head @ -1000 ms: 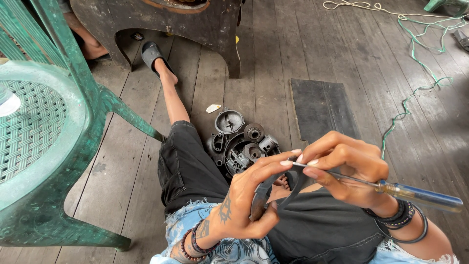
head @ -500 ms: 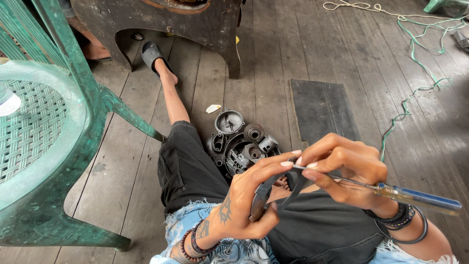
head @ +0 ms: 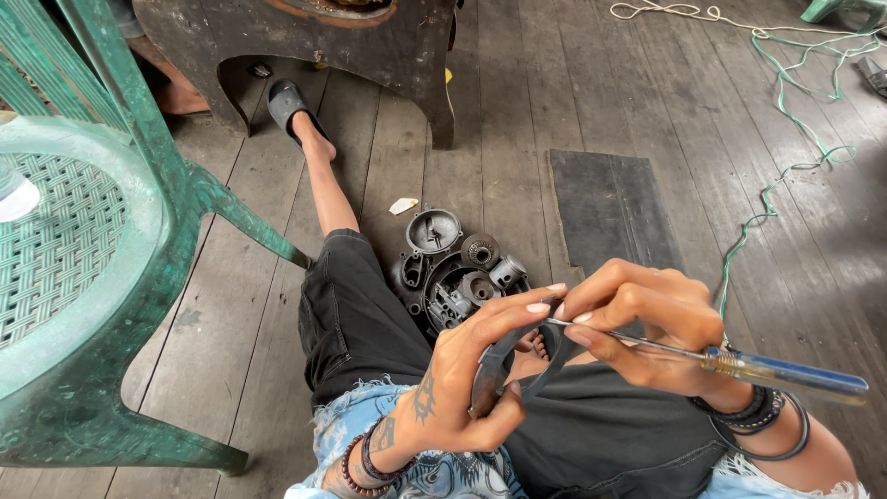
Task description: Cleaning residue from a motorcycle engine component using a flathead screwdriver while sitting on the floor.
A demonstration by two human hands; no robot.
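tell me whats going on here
A person sits on a plank floor, legs out. The left hand holds a dark ring-shaped part; the right hand sets a blue-handled screwdriver against it. Dark engine parts lie between the legs, a green chair beside them.

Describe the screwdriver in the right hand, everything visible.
The screwdriver has a clear blue plastic handle with a yellowish collar where a thin bare metal shaft enters. It lies almost level, handle pointing to the picture's right past the wrist, shaft running left through the fingers of the right hand, which pinch it near the tip. The tip meets the dark ring-shaped part held in the left hand; the tip itself is hidden between the fingertips, so its type cannot be told.
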